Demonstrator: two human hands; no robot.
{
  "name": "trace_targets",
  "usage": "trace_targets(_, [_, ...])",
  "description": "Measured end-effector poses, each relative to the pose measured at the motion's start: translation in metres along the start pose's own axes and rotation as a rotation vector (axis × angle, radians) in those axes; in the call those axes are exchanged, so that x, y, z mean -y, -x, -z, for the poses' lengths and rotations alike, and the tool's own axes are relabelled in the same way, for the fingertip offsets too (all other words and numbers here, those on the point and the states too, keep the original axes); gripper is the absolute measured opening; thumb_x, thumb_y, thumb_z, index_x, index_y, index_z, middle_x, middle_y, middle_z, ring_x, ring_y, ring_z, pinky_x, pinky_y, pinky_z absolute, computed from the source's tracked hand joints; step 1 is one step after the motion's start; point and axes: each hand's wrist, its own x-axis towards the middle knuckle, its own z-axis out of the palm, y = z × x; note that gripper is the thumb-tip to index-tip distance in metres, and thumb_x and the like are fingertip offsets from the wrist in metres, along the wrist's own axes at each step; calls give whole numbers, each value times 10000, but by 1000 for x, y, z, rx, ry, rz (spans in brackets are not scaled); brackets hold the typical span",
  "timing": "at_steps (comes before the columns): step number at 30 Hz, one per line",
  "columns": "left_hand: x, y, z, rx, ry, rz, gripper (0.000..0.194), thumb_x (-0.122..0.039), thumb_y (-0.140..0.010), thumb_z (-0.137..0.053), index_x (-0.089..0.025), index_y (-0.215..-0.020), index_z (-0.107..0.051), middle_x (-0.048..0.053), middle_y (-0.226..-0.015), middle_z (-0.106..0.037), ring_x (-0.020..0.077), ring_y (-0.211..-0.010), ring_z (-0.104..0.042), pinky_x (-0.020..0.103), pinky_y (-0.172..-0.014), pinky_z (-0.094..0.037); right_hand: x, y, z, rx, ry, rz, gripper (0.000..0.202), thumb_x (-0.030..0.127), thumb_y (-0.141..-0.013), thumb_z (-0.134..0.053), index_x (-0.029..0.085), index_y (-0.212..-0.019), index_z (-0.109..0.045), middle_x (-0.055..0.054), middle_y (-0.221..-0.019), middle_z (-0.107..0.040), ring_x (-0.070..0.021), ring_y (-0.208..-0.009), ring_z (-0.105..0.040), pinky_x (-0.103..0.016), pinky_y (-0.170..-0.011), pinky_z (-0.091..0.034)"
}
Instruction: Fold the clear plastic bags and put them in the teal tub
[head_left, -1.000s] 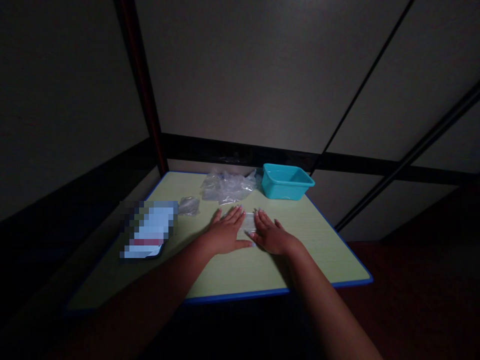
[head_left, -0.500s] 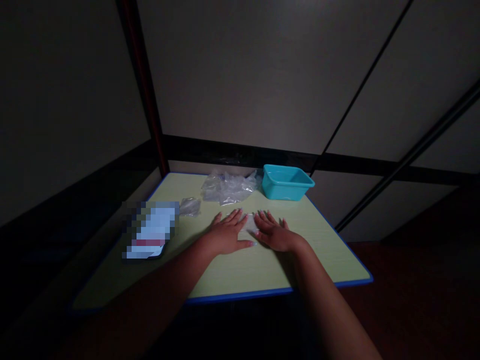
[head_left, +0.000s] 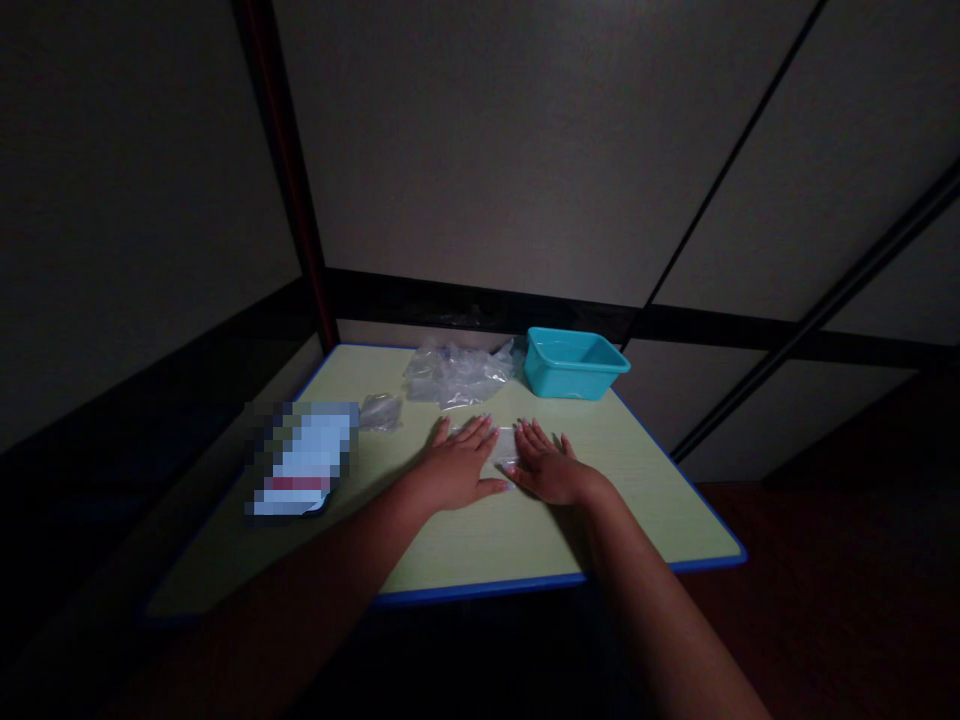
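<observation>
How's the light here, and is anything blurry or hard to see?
Head view: dim, with dark lower corners; glints on the crumpled plastic; a shadow below the right hand; the clear film between it and the left hand is faint; square blocks mask the phone-like device.

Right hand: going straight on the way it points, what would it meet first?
Beyond the flat clear plastic at or under it, the right hand would probably meet the crumpled clear plastic first; depth is hard to judge.
</observation>
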Motion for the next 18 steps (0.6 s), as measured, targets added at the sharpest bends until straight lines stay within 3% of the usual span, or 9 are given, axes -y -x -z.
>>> trace_targets(6, [-22, -9, 0, -109, 4, -125, 701, -602, -899, -171, -164, -1447, -173, 82, -1507, -143, 231, -1388, -89, 529, -1087, -66, 0, -6, -5, -16, 18, 48, 816, 423, -838, -422, 118, -1453, 20, -105, -1502, 101, -246, -1376, 114, -587, -1049, -48])
trace_targets(10, [-31, -13, -3, -123, 35, -52, 762, -616, -891, -150, -99, -1451, -121, 118, -1507, -93, 222, -1390, -66, 506, -1096, -63, 6, -13, -10, -82, -6, 63, 889, 364, -783, -499, 139, -1453, 41, -114, -1505, 99, -284, -1374, 103, -623, -1032, -36])
trace_targets(14, [-30, -14, -4, -116, 58, 73, 771, -613, -893, -120, -78, -1447, -143, 157, -1497, -122, 247, -1389, -51, 512, -1092, -57, 14, -19, -15, -167, -22, 42, 890, 362, -783, -476, 91, -1449, 48, -173, -1493, 118, -295, -1382, 39, -616, -1034, -41])
trace_targets(18, [-25, -16, -3, -102, 81, 49, 741, -598, -902, -119, -108, -1457, -89, 137, -1503, -120, 248, -1389, -48, 534, -1084, -60, 19, -21, -17, -199, -27, 31, 893, 377, -781, -469, 77, -1450, 40, -181, -1496, 103, -292, -1384, 17, -598, -1045, -36])
